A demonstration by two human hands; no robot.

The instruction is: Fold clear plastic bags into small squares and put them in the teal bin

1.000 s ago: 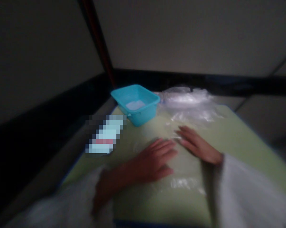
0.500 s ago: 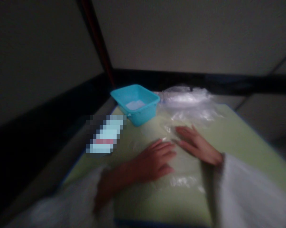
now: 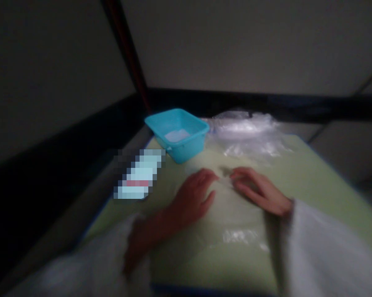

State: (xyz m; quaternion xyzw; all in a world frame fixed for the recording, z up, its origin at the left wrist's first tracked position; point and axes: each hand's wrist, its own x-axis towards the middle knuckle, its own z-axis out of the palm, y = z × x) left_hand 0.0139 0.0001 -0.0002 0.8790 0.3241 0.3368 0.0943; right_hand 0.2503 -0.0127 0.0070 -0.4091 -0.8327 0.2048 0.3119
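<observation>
A clear plastic bag point(image 3: 241, 237) lies flat on the yellow-green tabletop point(image 3: 316, 185), glossy near its front part. At its far side, my left hand point(image 3: 194, 196) rests with bent fingers, the thumb standing apart from them. Facing it from the right, my right hand point(image 3: 262, 189) has its thumb and fingertips drawn close together at the bag's far edge, seemingly pinching the film. A narrow gap separates the two sets of fingertips. The picture is dim and blurred, so the exact contact is hard to make out.
A turquoise basket point(image 3: 187, 150) with something white inside stands at the back left. Beside it, a heap of clear plastic bags point(image 3: 248, 132) lies along the back edge. A pixelated phone-like object point(image 3: 141, 175) is on the left. Walls rise behind the table.
My left hand has shifted a little away from me, and its spread fingers have bent inward. My right hand's thumb and fingertips have come closer together.
</observation>
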